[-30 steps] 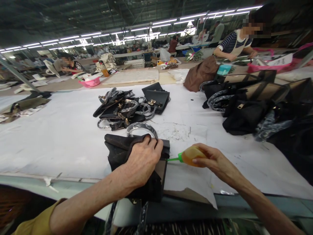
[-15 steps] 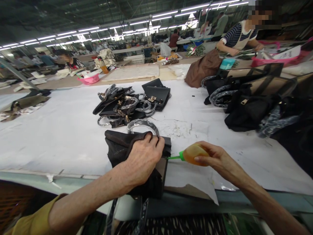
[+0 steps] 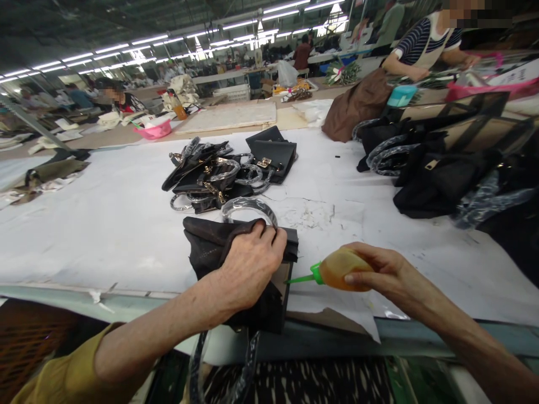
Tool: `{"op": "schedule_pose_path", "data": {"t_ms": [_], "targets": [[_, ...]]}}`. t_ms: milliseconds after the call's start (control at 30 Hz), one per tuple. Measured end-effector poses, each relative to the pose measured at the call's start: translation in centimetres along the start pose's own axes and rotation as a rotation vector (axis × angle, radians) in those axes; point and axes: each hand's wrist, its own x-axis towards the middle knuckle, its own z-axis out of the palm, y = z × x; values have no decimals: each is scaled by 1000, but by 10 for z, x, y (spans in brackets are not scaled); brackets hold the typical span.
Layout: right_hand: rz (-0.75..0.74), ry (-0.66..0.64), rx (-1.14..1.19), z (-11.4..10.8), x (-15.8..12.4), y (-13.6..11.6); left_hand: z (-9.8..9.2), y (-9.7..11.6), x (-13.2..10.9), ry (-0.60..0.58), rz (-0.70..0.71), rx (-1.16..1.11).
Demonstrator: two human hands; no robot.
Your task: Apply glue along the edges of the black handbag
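Over the last second little has shifted: the left hand (image 3: 248, 266) has kept its place on the dark bag (image 3: 219, 252) at the near edge of the table (image 3: 105, 224), while the bottle (image 3: 339, 269) has tipped slightly, its green nozzle (image 3: 301, 278) now slanting down a touch toward the bag's right side, tip just beside the brown panel there. Judging by that, the nozzle work along this edge is under way rather than finished — though no glue line can be made out.

The left hand lies palm-down over the bag's top, fingers (image 3: 269, 235) curled together and pressed over the upper rim, pinning it against the paper-covered table; the thumb is hidden. The bag's wrapped handle (image 3: 248, 206) arcs up just behind the knuckles, and its lower part hangs past the table's near edge.

The right hand (image 3: 379, 272) wraps the amber bottle from the right, fingers closed round its body, thumb underneath — whether it is squeezing cannot be told.

Farther back, toward the middle of the table, lies a pile of black bags (image 3: 223, 174); more bags (image 3: 442, 163) crowd the right edge, where another person in a striped top (image 3: 415, 39) works.
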Motion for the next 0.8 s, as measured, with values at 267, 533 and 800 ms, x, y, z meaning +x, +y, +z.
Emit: {"op": "schedule_pose_path", "data": {"t_ms": [267,533,800], "targets": [[-17,-25,-11,4,-8,-7,7,0,-1,79,17,22],[-10,-25,58,8,-17,-16,6,0,1,62,9,39],[58,-71,131,13,-26,-23,7,0,1,84,3,77]]}}
